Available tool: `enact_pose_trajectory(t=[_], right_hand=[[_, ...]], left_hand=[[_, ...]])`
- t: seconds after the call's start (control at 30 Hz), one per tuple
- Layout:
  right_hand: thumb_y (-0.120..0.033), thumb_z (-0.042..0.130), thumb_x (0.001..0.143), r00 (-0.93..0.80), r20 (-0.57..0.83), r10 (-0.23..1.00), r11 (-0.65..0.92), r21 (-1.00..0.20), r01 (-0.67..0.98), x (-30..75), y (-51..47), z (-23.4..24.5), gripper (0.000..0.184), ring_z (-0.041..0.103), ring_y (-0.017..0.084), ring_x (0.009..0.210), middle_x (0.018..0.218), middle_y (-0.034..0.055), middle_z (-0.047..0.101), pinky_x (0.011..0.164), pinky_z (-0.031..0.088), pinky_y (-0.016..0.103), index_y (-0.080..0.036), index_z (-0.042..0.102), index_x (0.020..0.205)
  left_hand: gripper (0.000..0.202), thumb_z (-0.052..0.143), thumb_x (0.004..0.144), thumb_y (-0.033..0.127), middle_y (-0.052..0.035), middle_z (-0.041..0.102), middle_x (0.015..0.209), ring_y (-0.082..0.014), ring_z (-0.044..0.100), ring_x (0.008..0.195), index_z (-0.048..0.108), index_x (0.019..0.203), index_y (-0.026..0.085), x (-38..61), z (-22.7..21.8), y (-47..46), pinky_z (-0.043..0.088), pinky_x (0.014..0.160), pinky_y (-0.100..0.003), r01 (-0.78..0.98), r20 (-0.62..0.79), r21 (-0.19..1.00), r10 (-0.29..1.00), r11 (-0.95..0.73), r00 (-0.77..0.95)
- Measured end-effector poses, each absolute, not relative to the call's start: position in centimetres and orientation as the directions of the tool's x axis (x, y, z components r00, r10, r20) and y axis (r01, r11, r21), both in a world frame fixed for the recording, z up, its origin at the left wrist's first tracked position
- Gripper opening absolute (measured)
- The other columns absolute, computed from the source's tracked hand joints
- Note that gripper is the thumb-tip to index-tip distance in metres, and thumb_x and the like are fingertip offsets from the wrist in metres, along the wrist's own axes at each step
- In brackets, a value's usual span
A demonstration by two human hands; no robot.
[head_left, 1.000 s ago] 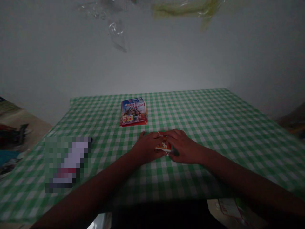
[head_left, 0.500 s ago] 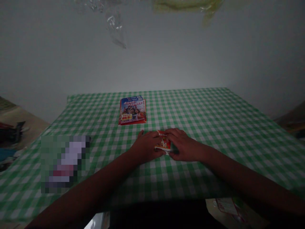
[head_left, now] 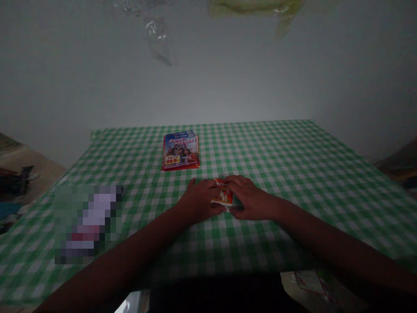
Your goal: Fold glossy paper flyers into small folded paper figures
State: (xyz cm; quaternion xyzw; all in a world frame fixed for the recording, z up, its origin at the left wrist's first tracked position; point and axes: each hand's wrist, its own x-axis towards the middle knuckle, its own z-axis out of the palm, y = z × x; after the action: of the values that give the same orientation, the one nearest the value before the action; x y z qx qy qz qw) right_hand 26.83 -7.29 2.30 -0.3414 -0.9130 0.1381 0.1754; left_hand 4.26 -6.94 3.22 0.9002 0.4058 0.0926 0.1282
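The left hand (head_left: 198, 202) and the right hand (head_left: 249, 198) are both curled closed around a small folded red-and-white paper flyer (head_left: 222, 194), with the fingers of each hand resting on its edges from either side. The left fingers (head_left: 208, 190) meet its left edge, while the right fingers (head_left: 234, 184) lie over its upper right corner. Part of the flyer is hidden under them, and how hard they press cannot be told. The flyer sits low on a green-and-white gingham tablecloth (head_left: 293, 174), between the two hands.

Just beyond the flyer and to its left, a stack of glossy printed flyers (head_left: 180, 151) lies flat on the cloth, its top sheet showing a group of people and a yellow "89.9" price tag. Farther left of the flyer, well apart from it, a pixelated patch (head_left: 87, 221) hides an object on the cloth. Well beyond the flyer rises a white wall (head_left: 208, 78), with clear plastic film (head_left: 156, 37) hanging high up. Below and to the right of the flyer, past the cloth's near edge, lies a printed paper sheet (head_left: 309, 280).
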Motion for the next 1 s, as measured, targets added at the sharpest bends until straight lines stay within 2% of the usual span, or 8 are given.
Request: enact_pose_trajectory(t=[0.23, 0.4, 0.47, 0.67, 0.8, 0.9, 1.0], right_hand=[[-0.033, 0.074, 0.068, -0.704, 0.193, 0.684, 0.708, -0.408, 0.576, 27.1, -7.4, 2.7, 0.078, 0.037, 0.036, 0.134, 0.141, 0.0193, 0.044, 0.107, 0.036, 0.053, -0.017, 0.04, 0.136], [-0.031, 0.068, 0.076, -0.682, 0.22, 0.698, 0.697, -0.429, 0.575, 27.0, -7.0, 2.5, 0.059, 0.042, 0.034, 0.13, 0.136, 0.0191, 0.048, 0.102, 0.04, 0.053, -0.017, 0.046, 0.128], [-0.03, 0.066, 0.077, -0.67, 0.234, 0.705, 0.696, -0.414, 0.587, 26.9, -7.0, 2.4, 0.059, 0.043, 0.034, 0.129, 0.135, 0.0194, 0.048, 0.102, 0.04, 0.053, -0.016, 0.045, 0.13], [-0.031, 0.072, 0.072, -0.729, 0.18, 0.66, 0.719, -0.431, 0.545, 27.1, -7.5, 3.1, 0.074, 0.037, 0.034, 0.134, 0.145, 0.0176, 0.042, 0.107, 0.035, 0.055, -0.019, 0.041, 0.138], [-0.027, 0.07, 0.074, -0.755, 0.17, 0.633, 0.724, -0.474, 0.501, 27.7, -7.2, 3.7, 0.075, 0.034, 0.032, 0.136, 0.146, 0.0162, 0.04, 0.11, 0.034, 0.051, -0.019, 0.039, 0.141], [-0.016, 0.063, 0.075, -0.759, 0.179, 0.625, 0.728, -0.484, 0.485, 28.0, -7.0, 4.2, 0.073, 0.035, 0.031, 0.135, 0.144, 0.0151, 0.042, 0.108, 0.036, 0.05, -0.02, 0.036, 0.143], [-0.011, 0.057, 0.074, -0.737, 0.17, 0.654, 0.713, -0.463, 0.526, 27.9, -7.2, 5.0, 0.06, 0.047, 0.029, 0.12, 0.127, 0.0121, 0.054, 0.099, 0.042, 0.048, -0.021, 0.047, 0.133]], left_hand=[[0.046, 0.075, 0.078, 0.042, -0.0049, 0.061, 0.128, -0.0304, 0.054, 0.119, 0.061, 0.121, 0.032, 4.4, 3.4, -6.9, 0.025, 0.108, -0.069, 0.714, 0.048, 0.32, 0.763, -0.623, 0.645], [0.044, 0.077, 0.076, 0.044, -0.0052, 0.06, 0.128, -0.0309, 0.055, 0.119, 0.064, 0.115, 0.029, 4.4, 3.4, -6.9, 0.025, 0.109, -0.068, 0.717, 0.053, 0.305, 0.763, -0.627, 0.644], [0.041, 0.076, 0.077, 0.043, -0.0049, 0.061, 0.126, -0.0305, 0.055, 0.118, 0.064, 0.113, 0.028, 4.4, 3.4, -7.0, 0.026, 0.109, -0.067, 0.71, 0.059, 0.303, 0.756, -0.636, 0.652], [0.058, 0.075, 0.077, 0.046, -0.0065, 0.059, 0.13, -0.0309, 0.054, 0.119, 0.056, 0.129, 0.032, 4.3, 3.6, -7.1, 0.021, 0.111, -0.065, 0.69, 0.078, 0.286, 0.734, -0.665, 0.675], [0.044, 0.072, 0.081, 0.049, -0.0057, 0.064, 0.119, -0.0283, 0.057, 0.112, 0.063, 0.119, 0.029, 4.2, 3.7, -6.8, 0.024, 0.11, -0.059, 0.669, 0.079, 0.243, 0.702, -0.702, 0.708], [0.03, 0.065, 0.087, 0.049, -0.0044, 0.066, 0.111, -0.0258, 0.059, 0.107, 0.068, 0.108, 0.027, 4.2, 3.7, -6.6, 0.026, 0.109, -0.057, 0.668, 0.106, 0.227, 0.7, -0.709, 0.707], [0.023, 0.061, 0.091, 0.045, -0.0034, 0.066, 0.107, -0.024, 0.059, 0.104, 0.07, 0.099, 0.026, 4.3, 3.5, -6.4, 0.027, 0.108, -0.055, 0.67, 0.136, 0.223, 0.703, -0.708, 0.698]])
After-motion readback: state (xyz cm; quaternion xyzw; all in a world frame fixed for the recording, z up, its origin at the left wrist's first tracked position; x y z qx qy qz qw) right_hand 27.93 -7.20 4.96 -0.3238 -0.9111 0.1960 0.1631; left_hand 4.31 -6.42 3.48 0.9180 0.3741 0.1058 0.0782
